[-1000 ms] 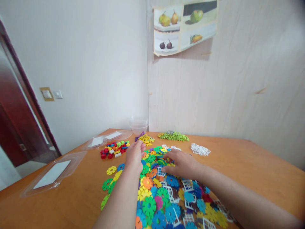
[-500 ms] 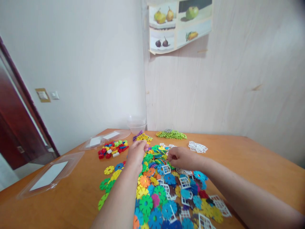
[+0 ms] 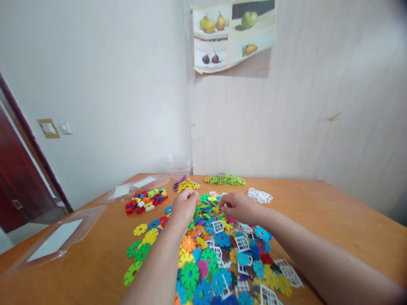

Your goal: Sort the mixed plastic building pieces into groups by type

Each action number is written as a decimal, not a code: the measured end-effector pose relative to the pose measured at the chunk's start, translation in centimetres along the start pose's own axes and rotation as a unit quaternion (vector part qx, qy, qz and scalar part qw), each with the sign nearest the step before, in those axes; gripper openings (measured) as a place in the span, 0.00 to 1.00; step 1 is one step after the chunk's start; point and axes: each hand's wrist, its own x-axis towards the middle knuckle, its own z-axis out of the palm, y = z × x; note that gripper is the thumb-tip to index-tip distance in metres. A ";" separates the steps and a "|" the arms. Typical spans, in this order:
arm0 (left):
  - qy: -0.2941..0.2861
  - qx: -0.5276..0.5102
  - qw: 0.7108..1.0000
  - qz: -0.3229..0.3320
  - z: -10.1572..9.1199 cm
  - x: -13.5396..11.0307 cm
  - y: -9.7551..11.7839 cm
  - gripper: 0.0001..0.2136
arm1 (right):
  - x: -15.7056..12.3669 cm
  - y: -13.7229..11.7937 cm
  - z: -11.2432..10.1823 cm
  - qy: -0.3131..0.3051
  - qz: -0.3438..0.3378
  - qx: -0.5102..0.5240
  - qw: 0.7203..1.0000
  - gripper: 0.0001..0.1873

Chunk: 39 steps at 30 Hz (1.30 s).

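My left hand (image 3: 185,208) hovers at the far left side of a big heap of flower-shaped plastic discs (image 3: 190,274), its fingers curled closed; whatever they grip is hidden from view. Across the heap, my right hand (image 3: 241,207) reaches down to the discs with bent fingers and thumb close together. Anything between those fingertips is too small to make out. Green, yellow and blue discs (image 3: 207,208) lie stacked between the two hands. White lattice window pieces (image 3: 218,227) are mixed among the discs, one of them just below my right hand.
Red and mixed building bricks (image 3: 144,201) lie at left, near clear plastic lids (image 3: 57,239). Further back are clear bowls (image 3: 179,167), yellow and purple pieces (image 3: 188,184), a lime-green pile (image 3: 226,179) and white lattice pieces (image 3: 260,195). Walls stand behind the wooden table (image 3: 321,228).
The whole view has shifted slightly, so the table and wall appear further left. My left hand has moved a little right over the heap; my right hand stays near the same discs.
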 end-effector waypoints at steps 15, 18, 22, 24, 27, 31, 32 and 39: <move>-0.142 0.119 0.980 0.067 0.6 -0.5 -0.7 0.06 | 0.9 -0.7 3.4 0.013 0.016 0.043 0.999 0.13; -0.124 0.066 0.990 0.027 0.7 -0.7 -0.1 0.07 | 1.3 -0.4 3.7 0.013 0.031 0.108 0.994 0.10; -0.101 0.028 0.994 0.025 0.5 -0.6 0.2 0.09 | 1.6 -0.3 3.8 0.005 0.051 0.267 0.962 0.07; -0.099 0.021 0.994 0.029 0.5 -0.6 0.2 0.10 | 1.6 -0.5 3.7 -0.005 0.052 0.336 0.941 0.06; -0.102 0.040 0.993 0.044 0.4 -0.6 0.2 0.12 | 1.5 -0.9 3.9 -0.030 0.042 0.416 0.908 0.07; -0.098 0.056 0.992 0.060 0.5 -0.8 0.4 0.15 | 1.3 -1.2 3.8 -0.044 0.013 0.469 0.882 0.07; -0.093 0.054 0.992 0.059 0.5 -0.8 0.4 0.15 | 1.2 -1.2 3.7 -0.044 0.008 0.473 0.880 0.07; -0.085 0.005 0.996 -0.013 0.4 -0.6 0.4 0.19 | 1.2 -0.7 2.0 -0.045 0.018 0.404 0.913 0.15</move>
